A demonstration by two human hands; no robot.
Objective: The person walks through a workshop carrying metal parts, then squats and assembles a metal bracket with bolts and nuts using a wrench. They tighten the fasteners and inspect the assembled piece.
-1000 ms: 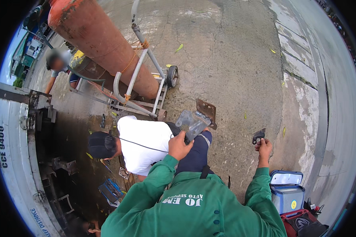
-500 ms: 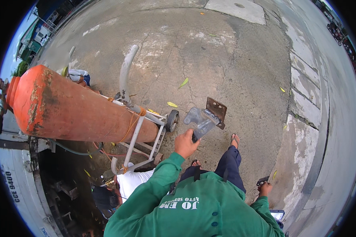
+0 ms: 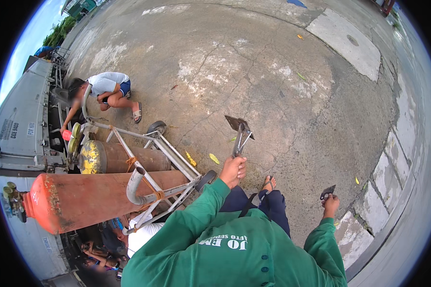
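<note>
In front of my body, my left hand (image 3: 232, 171) is closed round the lower end of a metal bracket (image 3: 243, 135). The bracket points up and away from me, with a flat dark brown plate at its far end and grey arms seen nearly edge-on. Lower and to the right, fingers of my right hand (image 3: 330, 205) pinch a small dark metal plate (image 3: 327, 192) with a hole in it. The two pieces are well apart. Part of the bracket's gripped end is hidden by my fingers.
Left of me, a pipe-frame cart (image 3: 135, 184) carries a red-orange gas cylinder (image 3: 96, 198); a brown-and-yellow cylinder (image 3: 124, 158) stands beyond. A person (image 3: 111, 86) squats by a grey truck (image 3: 19, 129). Another in a white shirt (image 3: 141, 235) is low at my left.
My view has swung left, showing more of the truck, both cylinders and the squatting person. The bracket has turned from its broad grey face to nearly edge-on. Both hands keep their pieces.
</note>
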